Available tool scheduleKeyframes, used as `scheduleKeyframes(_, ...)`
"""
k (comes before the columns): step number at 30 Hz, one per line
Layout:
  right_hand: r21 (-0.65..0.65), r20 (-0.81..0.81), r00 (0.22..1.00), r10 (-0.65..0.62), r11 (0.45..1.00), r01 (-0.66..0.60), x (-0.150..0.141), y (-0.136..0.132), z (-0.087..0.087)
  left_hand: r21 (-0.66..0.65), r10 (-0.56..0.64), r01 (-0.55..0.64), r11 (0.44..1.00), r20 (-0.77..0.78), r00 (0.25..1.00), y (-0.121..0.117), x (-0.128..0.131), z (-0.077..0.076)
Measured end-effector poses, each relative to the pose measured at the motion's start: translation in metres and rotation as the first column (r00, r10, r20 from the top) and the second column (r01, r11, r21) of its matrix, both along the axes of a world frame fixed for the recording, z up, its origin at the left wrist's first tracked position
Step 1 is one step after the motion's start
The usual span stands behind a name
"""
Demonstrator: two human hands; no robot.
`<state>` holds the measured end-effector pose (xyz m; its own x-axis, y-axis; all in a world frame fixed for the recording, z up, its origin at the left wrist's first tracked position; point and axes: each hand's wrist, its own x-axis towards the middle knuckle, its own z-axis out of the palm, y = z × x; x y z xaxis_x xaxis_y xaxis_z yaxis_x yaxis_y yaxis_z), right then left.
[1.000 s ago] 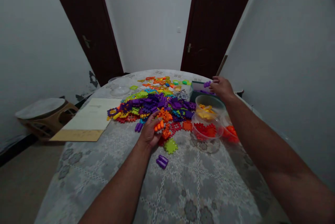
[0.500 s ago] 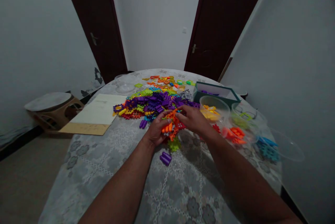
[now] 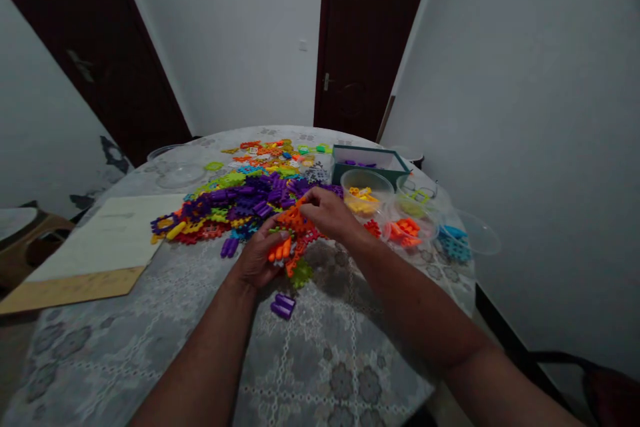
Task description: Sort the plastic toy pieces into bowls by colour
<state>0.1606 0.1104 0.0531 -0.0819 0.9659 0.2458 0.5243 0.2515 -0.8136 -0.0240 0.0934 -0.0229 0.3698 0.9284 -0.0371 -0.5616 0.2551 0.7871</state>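
Observation:
My left hand [image 3: 261,255] is closed around several orange plastic building pieces [image 3: 280,250], some of them rounded like small tubes. In my right hand [image 3: 324,212], thumb and fingers pinch the upper part of an orange interlocking piece [image 3: 295,219] that rests against those in the left. Beneath the hands lies a yellow-green toothed piece [image 3: 302,274]. Nearer to me is a purple double-tube piece [image 3: 283,306], and another purple piece [image 3: 229,248] lies left of the left hand. Beyond the hands spreads a mixed pile of building pieces [image 3: 245,197], mostly purple on top.
A dark green box [image 3: 370,170] stands behind clear tubs holding yellow pieces [image 3: 363,200], orange pieces [image 3: 406,232] and blue pieces [image 3: 454,244] on the right. Paper sheets [image 3: 107,230] lie at the left. A patterned cloth [image 3: 320,360] covers the table.
The view has swung to the right, so everything sits further left in the picture. Both hands stay together on the orange pieces, the right one at their upper edge.

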Motion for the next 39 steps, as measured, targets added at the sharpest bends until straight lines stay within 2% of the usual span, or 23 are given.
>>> scheduleKeyframes(3, -0.015, -0.042, 0.998, 0.038, 0.999, -0.039, 0.023, -0.003, 0.021, -0.033, 0.022, -0.023, 0.999, -0.013, 1.000, 0.000, -0.001, 0.002)
scheduleKeyframes(7, -0.063, 0.000, 0.996, 0.090, 0.994, -0.090, 0.074, -0.011, 0.051, -0.042, 0.012, -0.014, 0.999, -0.037, 0.999, 0.000, -0.004, 0.004)
scheduleKeyframes(11, -0.095, 0.111, 0.994, 0.006, 0.995, 0.005, 0.126, -0.022, 0.063, -0.045, 0.018, -0.020, 0.999, -0.034, 0.999, 0.002, -0.004, 0.002)
scheduleKeyframes(15, -0.140, 0.226, 0.968, -0.107, 0.980, 0.141, 0.169, -0.034, 0.055, -0.047, 0.029, -0.030, 0.998, -0.022, 0.999, 0.004, -0.003, 0.000)
scheduleKeyframes(20, -0.153, 0.330, 0.918, -0.220, 0.947, 0.282, 0.207, -0.046, 0.033, -0.039, 0.026, -0.027, 0.999, -0.023, 0.999, 0.005, -0.003, 0.001)
scheduleKeyframes(23, -0.084, 0.436, 0.842, -0.318, 0.917, 0.390, 0.221, -0.049, 0.021, -0.032, 0.030, -0.031, 0.999, -0.028, 0.999, 0.005, -0.004, 0.002)
scheduleKeyframes(27, 0.059, 0.554, 0.697, -0.455, 0.857, 0.512, 0.229, -0.051, 0.010, -0.040, 0.057, -0.058, 0.997, -0.024, 0.998, 0.004, -0.004, 0.005)
scheduleKeyframes(31, 0.139, 0.632, 0.619, -0.466, 0.854, 0.501, 0.229, -0.052, 0.004, -0.051, 0.072, -0.074, 0.996, -0.027, 0.997, 0.003, -0.004, 0.007)
scheduleKeyframes(36, 0.218, 0.735, 0.427, -0.527, 0.779, 0.588, 0.226, -0.054, -0.001, -0.057, 0.070, -0.071, 0.996, -0.025, 0.997, 0.003, -0.004, 0.009)
scheduleKeyframes(39, 0.272, 0.717, 0.405, -0.567, 0.763, 0.586, 0.222, -0.054, -0.005, -0.058, 0.071, -0.072, 0.996, -0.029, 0.997, 0.003, -0.004, 0.009)
